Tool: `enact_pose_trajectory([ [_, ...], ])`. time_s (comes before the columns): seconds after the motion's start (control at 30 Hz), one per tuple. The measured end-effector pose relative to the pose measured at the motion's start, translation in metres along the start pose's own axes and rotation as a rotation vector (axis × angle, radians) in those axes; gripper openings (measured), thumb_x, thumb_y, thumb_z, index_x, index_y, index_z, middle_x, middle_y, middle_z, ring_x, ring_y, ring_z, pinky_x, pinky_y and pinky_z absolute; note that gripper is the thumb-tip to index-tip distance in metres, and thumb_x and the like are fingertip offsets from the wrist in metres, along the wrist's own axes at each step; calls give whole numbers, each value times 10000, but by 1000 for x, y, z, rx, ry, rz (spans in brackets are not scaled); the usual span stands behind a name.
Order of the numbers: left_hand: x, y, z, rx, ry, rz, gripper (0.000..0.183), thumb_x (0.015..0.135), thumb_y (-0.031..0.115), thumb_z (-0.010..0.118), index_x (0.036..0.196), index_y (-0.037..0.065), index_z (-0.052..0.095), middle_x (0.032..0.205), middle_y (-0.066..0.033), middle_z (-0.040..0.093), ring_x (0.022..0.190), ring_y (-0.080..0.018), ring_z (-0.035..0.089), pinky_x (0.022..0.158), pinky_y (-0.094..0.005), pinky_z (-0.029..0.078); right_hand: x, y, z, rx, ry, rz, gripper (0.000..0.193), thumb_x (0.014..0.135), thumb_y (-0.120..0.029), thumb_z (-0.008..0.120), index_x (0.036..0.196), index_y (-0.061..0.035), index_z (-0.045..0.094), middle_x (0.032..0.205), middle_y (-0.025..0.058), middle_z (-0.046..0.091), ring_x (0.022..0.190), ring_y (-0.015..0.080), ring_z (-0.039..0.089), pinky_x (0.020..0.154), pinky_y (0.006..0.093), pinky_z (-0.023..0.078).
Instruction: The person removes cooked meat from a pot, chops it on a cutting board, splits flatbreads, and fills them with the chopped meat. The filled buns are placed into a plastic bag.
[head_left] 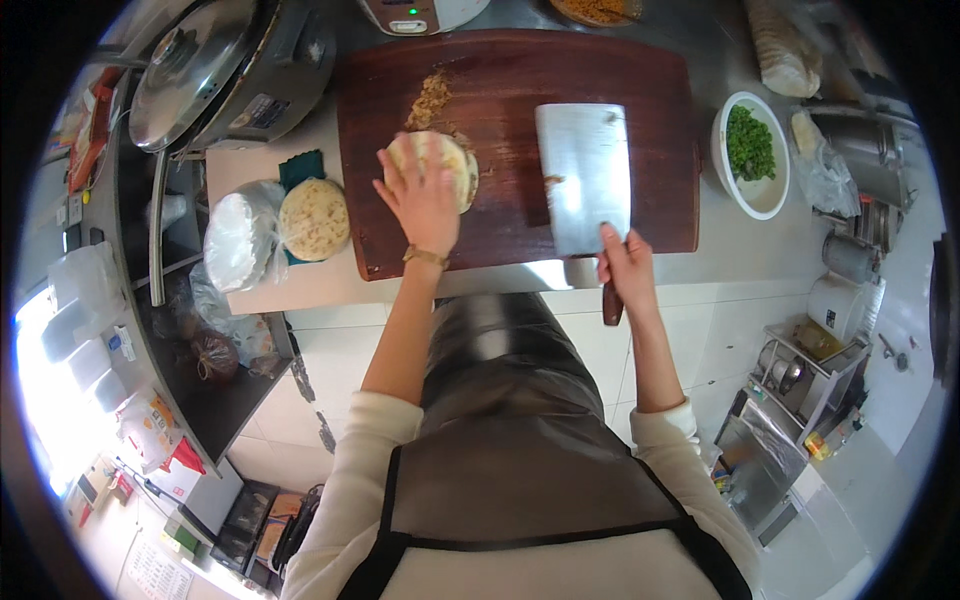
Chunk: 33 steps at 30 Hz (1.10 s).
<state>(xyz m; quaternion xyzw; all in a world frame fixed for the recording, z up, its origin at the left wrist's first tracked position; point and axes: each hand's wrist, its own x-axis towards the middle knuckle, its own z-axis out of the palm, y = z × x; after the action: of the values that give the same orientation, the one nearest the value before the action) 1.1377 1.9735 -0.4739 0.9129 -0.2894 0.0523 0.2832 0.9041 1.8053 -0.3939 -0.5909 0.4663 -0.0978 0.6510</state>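
My left hand (425, 200) lies with fingers spread over a round, pale flatbread (457, 160) on the dark wooden cutting board (660, 130). Brown chopped filling (430, 97) is scattered just beyond the bread, and some shows at its edge. In my right hand (630, 265) is the wooden handle of a wide cleaver (585, 180). Its broad blade is turned flat over the right part of the board; whether it touches the wood I cannot tell. My left palm hides part of the bread.
A browned round flatbread (314, 220) sits left of the board, beside a plastic bag (242, 235). A large lidded pot (265, 95) stands behind them. To the right is a white bowl (770, 203) of chopped greens. A bowl of orange-brown food (598, 8) stands at the back.
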Motion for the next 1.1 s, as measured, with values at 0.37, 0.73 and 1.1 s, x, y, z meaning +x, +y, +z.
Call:
enact_pose_trajectory([
  [0.37,-8,-58,-19,-682,-32,-729,523,893,101,692,1366,-13,500,1143,-131,649,936,-176,637,825,-290,520,67,50,-10,-451,40,-82,452,956,-435,617,808,-9,636,555,124,605,452,180,598,444,359,460],
  [0.73,-6,-81,-59,-686,-63,-799,376,855,105,737,1204,-16,666,966,-98,719,897,-179,658,808,-311,516,34,35,78,31,-119,185,368,952,-375,657,836,-40,560,572,13,507,419,91,459,389,269,369],
  [1.1,0,-1,-33,-80,-164,-253,932,931,548,541,1575,79,58,1638,-190,54,1493,-443,-48,1123,-673,22,79,4,66,-514,-111,-119,441,939,-403,645,840,26,653,511,115,576,428,182,595,439,347,460],
])
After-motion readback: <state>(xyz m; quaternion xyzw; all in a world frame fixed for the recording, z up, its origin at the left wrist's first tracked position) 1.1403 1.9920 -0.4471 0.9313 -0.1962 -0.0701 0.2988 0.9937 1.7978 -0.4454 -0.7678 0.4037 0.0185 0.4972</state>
